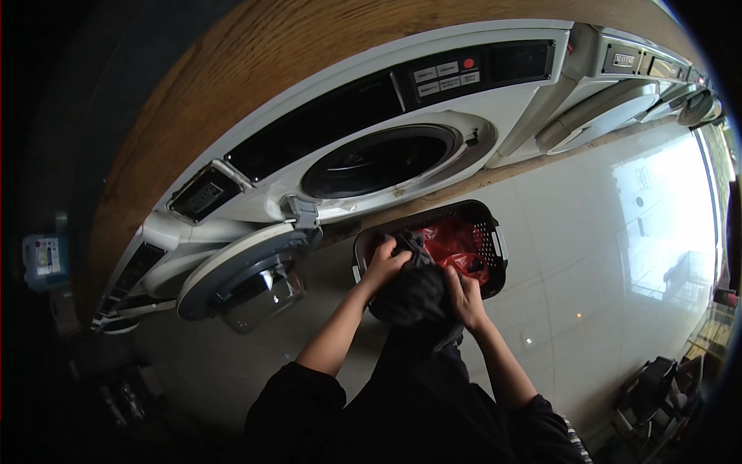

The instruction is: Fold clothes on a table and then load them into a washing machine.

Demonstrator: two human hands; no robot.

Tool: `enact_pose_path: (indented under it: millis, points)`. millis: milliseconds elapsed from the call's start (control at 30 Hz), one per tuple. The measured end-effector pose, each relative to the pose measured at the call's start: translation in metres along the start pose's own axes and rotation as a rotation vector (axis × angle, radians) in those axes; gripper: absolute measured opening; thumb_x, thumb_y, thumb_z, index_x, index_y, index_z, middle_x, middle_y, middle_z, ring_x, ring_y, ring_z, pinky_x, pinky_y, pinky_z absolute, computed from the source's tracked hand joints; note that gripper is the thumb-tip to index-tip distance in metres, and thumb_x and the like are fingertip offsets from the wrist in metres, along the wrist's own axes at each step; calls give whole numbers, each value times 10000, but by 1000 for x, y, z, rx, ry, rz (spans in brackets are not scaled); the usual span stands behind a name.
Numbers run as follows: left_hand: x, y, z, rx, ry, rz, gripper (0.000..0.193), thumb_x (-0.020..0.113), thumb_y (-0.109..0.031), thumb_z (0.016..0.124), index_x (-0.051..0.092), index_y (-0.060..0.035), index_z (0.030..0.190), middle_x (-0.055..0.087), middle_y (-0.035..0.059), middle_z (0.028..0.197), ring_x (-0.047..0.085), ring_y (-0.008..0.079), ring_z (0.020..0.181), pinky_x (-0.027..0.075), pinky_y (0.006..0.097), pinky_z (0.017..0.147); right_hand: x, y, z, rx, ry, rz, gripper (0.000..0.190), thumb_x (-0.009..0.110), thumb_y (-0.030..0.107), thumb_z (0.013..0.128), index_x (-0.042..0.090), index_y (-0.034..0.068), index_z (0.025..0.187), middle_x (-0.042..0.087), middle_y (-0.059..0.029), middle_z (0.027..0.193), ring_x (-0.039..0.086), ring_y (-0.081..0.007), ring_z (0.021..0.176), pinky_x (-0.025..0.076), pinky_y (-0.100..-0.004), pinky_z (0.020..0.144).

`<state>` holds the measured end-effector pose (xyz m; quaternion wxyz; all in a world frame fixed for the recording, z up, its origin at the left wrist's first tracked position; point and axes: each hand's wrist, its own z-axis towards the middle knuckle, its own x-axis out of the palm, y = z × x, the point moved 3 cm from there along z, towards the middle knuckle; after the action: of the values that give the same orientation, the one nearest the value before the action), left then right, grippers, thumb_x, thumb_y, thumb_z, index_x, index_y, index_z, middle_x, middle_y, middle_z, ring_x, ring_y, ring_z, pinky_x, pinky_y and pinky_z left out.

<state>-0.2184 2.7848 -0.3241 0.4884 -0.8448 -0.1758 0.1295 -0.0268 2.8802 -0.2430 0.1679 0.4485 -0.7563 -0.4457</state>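
Note:
A dark cloth garment point(414, 293) hangs bunched between my two hands, over the near side of a black plastic laundry basket point(497, 223). My left hand point(387, 262) grips its upper left part, fingers curled into the folds. On the other side, my right hand point(465, 296) pinches the garment's right edge. Red plastic bag material point(455, 246) lies inside the basket, partly covered by the cloth. Beyond the basket a white front-load washing machine point(371, 211) stands with its round door point(237, 278) swung out to the left. Its drum opening point(382, 162) looks dark; the contents cannot be made out.
More washers point(603, 116) line up to the right, another point(139, 261) to the left. A wooden counter point(191, 75) runs above them. Glossy tile floor point(568, 232) reflects bright light at right. A blue-and-white container point(45, 262) sits far left; dark clutter point(655, 394) stands lower right.

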Motion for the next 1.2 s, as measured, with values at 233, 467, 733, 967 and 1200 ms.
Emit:
enact_pose_path:
  millis: [233, 467, 733, 967, 1200]
  points:
    - [-70, -10, 113, 40, -492, 464, 810, 665, -450, 757, 342, 28, 1326, 438, 278, 1299, 441, 373, 1211, 364, 380, 994, -32, -96, 77, -78, -551, -469, 429, 512, 400, 881, 613, 5, 1015, 602, -157, 1097, 558, -346, 1007, 388, -436, 919]
    - [-136, -25, 237, 94, -506, 77, 723, 703, -321, 781, 346, -2, 1323, 427, 121, 1332, 442, 240, 1186, 392, 348, 955, -50, -138, 97, -70, -358, -259, 292, 585, 272, 847, 617, 3, 957, 634, -179, 961, 592, -346, 924, 468, -403, 810]
    - [-103, -24, 198, -7, -680, -299, 254, 615, -175, 872, 537, -68, 1090, 560, 52, 1083, 537, 159, 1006, 449, 316, 836, -103, -122, 145, 41, -289, -184, 305, 597, 301, 845, 640, 2, 889, 645, -181, 775, 642, -285, 761, 490, -359, 684]
    - [-27, -25, -13, -78, -249, -37, 160, 577, -159, 895, 618, -26, 975, 629, -29, 855, 547, 40, 727, 435, 210, 654, -5, -13, 225, 367, 7, 579, 732, 614, 630, 730, 584, 43, 1165, 574, -156, 1127, 547, -250, 1039, 447, -352, 853]
    - [-3, 11, -73, -269, 63, -461, 307, 510, -187, 911, 548, -40, 1177, 606, 72, 1066, 581, 150, 929, 457, 320, 829, 73, 45, 187, -198, 48, 76, 370, 602, 242, 787, 610, 55, 1106, 583, -202, 1125, 535, -343, 1090, 411, -384, 932]
